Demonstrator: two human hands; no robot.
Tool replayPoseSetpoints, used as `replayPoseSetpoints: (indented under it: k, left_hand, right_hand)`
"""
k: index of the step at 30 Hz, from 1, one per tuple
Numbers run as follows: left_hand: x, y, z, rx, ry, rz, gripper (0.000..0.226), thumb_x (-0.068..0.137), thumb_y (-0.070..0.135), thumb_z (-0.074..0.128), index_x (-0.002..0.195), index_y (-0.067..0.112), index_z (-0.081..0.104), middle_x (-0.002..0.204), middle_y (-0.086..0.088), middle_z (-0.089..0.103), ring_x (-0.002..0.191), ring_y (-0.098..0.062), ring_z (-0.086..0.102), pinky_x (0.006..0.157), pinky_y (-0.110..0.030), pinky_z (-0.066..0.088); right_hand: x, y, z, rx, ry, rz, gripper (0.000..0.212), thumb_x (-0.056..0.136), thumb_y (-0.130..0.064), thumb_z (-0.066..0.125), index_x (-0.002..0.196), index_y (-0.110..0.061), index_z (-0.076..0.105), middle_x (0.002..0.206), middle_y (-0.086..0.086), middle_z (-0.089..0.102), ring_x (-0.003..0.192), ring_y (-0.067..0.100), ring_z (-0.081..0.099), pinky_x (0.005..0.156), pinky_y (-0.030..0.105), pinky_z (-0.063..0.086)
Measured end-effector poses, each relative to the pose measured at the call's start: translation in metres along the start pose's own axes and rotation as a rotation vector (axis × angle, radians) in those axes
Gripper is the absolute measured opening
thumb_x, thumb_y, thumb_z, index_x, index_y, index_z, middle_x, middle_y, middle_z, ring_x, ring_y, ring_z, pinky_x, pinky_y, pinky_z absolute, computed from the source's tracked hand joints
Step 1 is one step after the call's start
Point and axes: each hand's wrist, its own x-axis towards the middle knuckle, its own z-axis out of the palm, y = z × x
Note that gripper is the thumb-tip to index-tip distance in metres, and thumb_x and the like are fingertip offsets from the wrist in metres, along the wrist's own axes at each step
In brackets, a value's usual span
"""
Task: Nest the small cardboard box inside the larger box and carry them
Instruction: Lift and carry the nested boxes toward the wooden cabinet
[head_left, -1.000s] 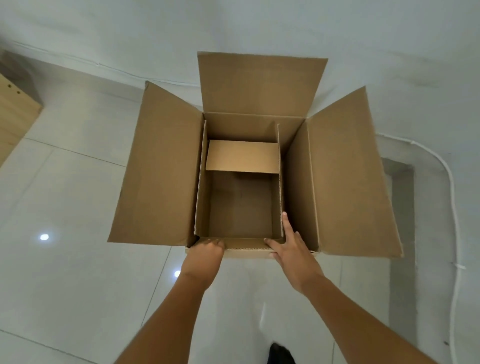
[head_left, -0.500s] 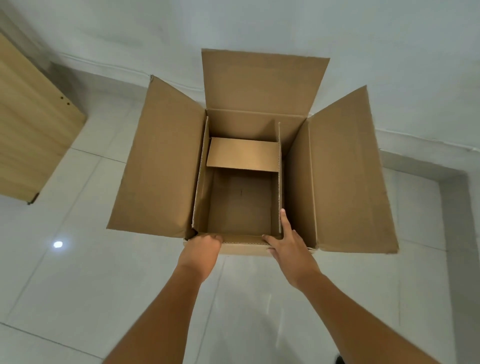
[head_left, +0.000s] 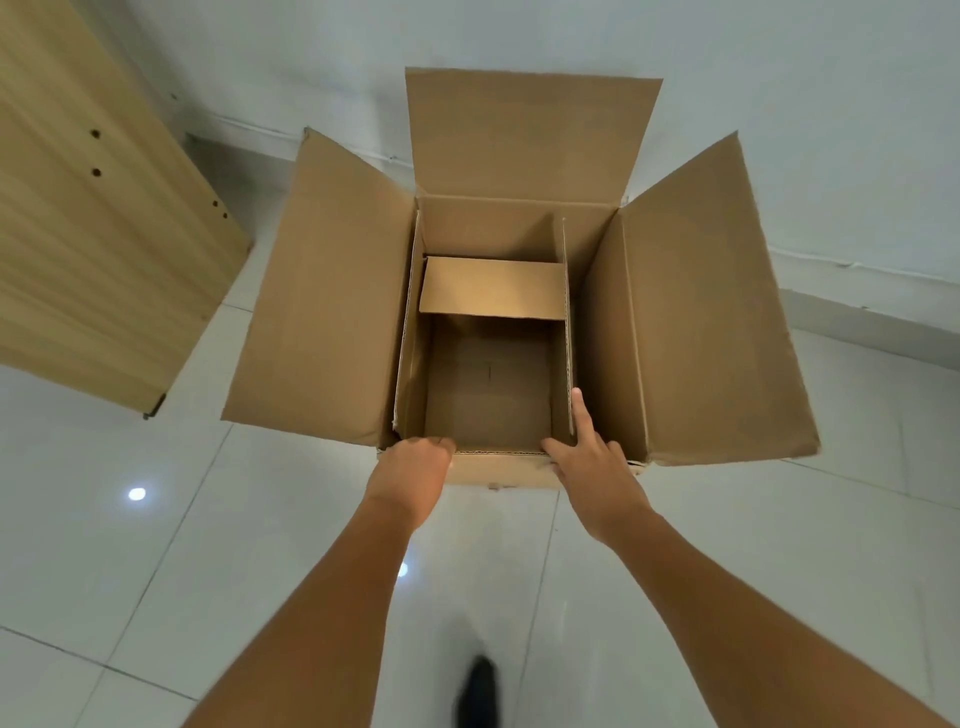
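A large brown cardboard box (head_left: 691, 312) hangs in the air in front of me with its top flaps spread wide. The small cardboard box (head_left: 488, 384) sits inside it, pushed to the left, open at the top with one flap folded over its far end. My left hand (head_left: 413, 475) grips the near rim at the left. My right hand (head_left: 592, 462) grips the near rim at the right, its index finger pointing along the small box's right wall. Both boxes are empty inside.
A light wooden panel (head_left: 88, 234) with small holes stands at the left. White floor tiles (head_left: 130, 571) lie below, and a white wall (head_left: 831, 104) runs behind the box. A dark shoe (head_left: 480, 691) shows at the bottom.
The boxes stay in my hands while the view swings: the wooden panel has come further into the left side, and the wall cable at the right has gone out of sight.
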Motion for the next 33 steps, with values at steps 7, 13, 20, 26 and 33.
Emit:
replayPoseSetpoints:
  k: [7,13,20,26,33]
  left_hand:
    - [0.019,-0.079,-0.016,-0.01,0.015,0.017,0.026,0.093,-0.002,0.047,0.112,0.012,0.056,0.11,-0.008,0.069,0.1,-0.028,0.065,0.079,-0.038,0.054]
    - [0.026,-0.151,-0.032,0.006,-0.035,-0.006,0.023,0.095,0.002,0.046,0.11,0.013,0.058,0.107,-0.008,0.069,0.101,-0.027,0.065,0.075,-0.037,0.052]
    - [0.031,-0.227,-0.036,-0.017,0.001,-0.006,0.021,0.096,0.005,0.047,0.111,0.015,0.058,0.106,-0.006,0.07,0.097,-0.024,0.066,0.076,-0.033,0.054]
    - [0.033,-0.262,-0.039,-0.007,0.021,0.082,0.018,0.097,0.008,0.049,0.111,0.015,0.056,0.103,-0.006,0.07,0.094,-0.023,0.067,0.074,-0.032,0.055]
    - [0.025,-0.315,-0.049,0.054,-0.052,0.146,0.022,0.095,0.003,0.048,0.113,0.012,0.058,0.107,-0.008,0.069,0.098,-0.025,0.067,0.08,-0.036,0.058]
  right_hand:
    - [0.04,-0.066,-0.003,0.019,-0.022,0.027,0.037,0.081,-0.01,0.07,0.106,-0.03,0.05,0.158,0.012,-0.009,0.088,0.019,0.054,0.084,0.031,0.043]
    - [0.075,-0.133,-0.01,0.049,-0.014,0.005,0.04,0.083,-0.011,0.069,0.112,-0.03,0.05,0.158,0.011,-0.006,0.108,0.027,0.052,0.091,0.033,0.045]
    - [0.109,-0.201,-0.014,0.046,-0.009,0.0,0.041,0.081,-0.011,0.07,0.111,-0.03,0.05,0.158,0.01,-0.007,0.117,0.029,0.048,0.097,0.035,0.043]
    - [0.118,-0.226,-0.014,0.016,-0.039,0.035,0.044,0.08,-0.008,0.071,0.111,-0.031,0.049,0.158,0.005,-0.01,0.102,0.026,0.054,0.091,0.034,0.046]
    - [0.117,-0.288,-0.005,0.062,-0.023,0.101,0.039,0.083,-0.01,0.067,0.108,-0.032,0.047,0.158,0.003,-0.013,0.101,0.024,0.054,0.089,0.032,0.045]
